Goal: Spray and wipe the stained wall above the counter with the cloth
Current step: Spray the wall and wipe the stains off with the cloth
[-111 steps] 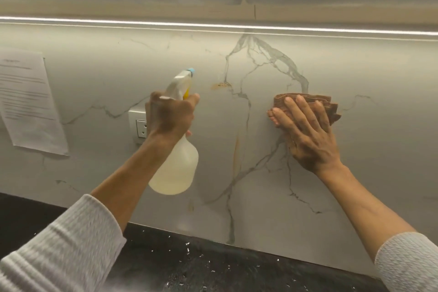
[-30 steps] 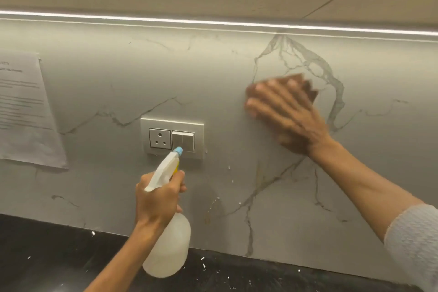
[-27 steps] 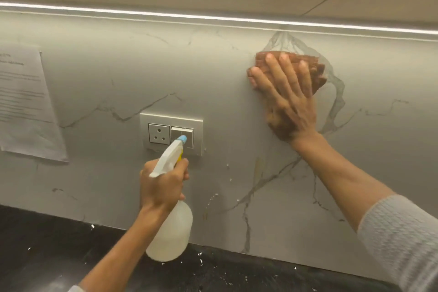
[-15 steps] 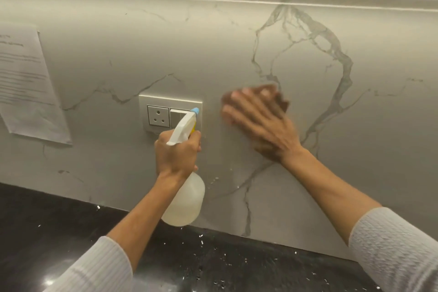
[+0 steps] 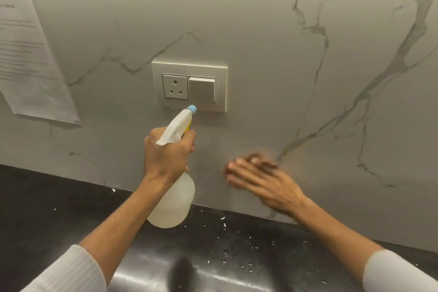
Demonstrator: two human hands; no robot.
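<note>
Right hand lower, wiping | one cloth | one bottle

1. One spray bottle, there it is!
2. Two hands: left hand, right hand.
3. One socket plate.
4. One paper sheet.
5. One cloth, mostly hidden.

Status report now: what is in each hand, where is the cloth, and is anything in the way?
Left hand grips spray bottle, nozzle toward socket plate. Right hand flat on wall, blurred; cloth barely visible beneath. Nothing blocking.
</note>
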